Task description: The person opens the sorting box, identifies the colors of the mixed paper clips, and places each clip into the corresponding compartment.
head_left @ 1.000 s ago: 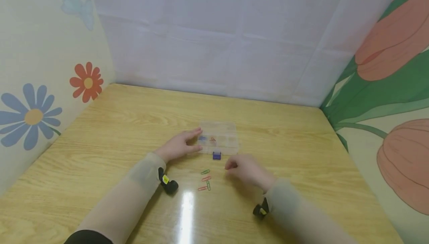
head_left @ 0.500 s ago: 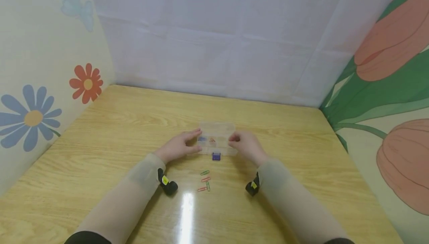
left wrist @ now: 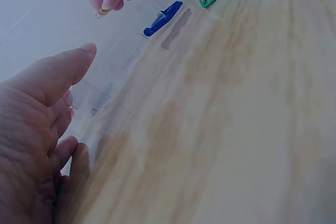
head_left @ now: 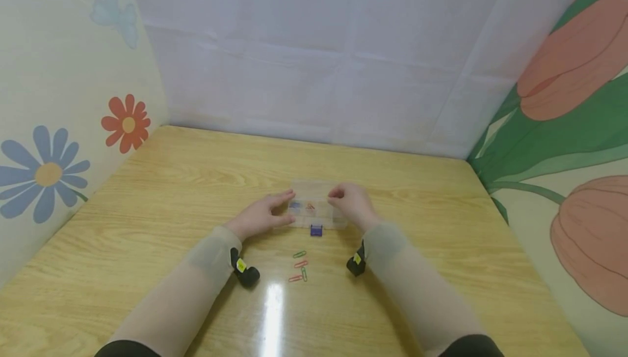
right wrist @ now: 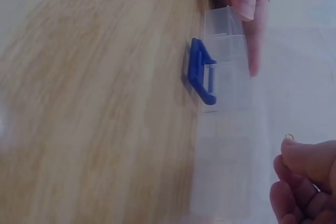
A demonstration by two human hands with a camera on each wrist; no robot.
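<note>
A clear plastic compartment box (head_left: pixel 324 214) lies on the table with its lid folded back and a blue latch (head_left: pixel 316 230) at the front. My left hand (head_left: pixel 257 217) is at the box's left side, thumb and fingers extended along its end. Over the right part of the box, my right hand (head_left: pixel 354 204) pinches a small yellow paper clip (left wrist: pixel 100 13) between thumb and forefinger; most of the clip is hidden by the fingers. Blue clips (head_left: pixel 295 204) and red clips (head_left: pixel 310 206) lie in separate compartments.
In front of the box, green paper clips (head_left: pixel 300 254) and pink-red paper clips (head_left: pixel 301 264) lie loose on the wooden table (head_left: pixel 206 155). A white cloth backdrop (head_left: pixel 314 73) rises behind, with painted panels at both sides.
From the table right of the latch, my right hand has moved forward and then left, over the box. My left hand stays at the box's left side.
</note>
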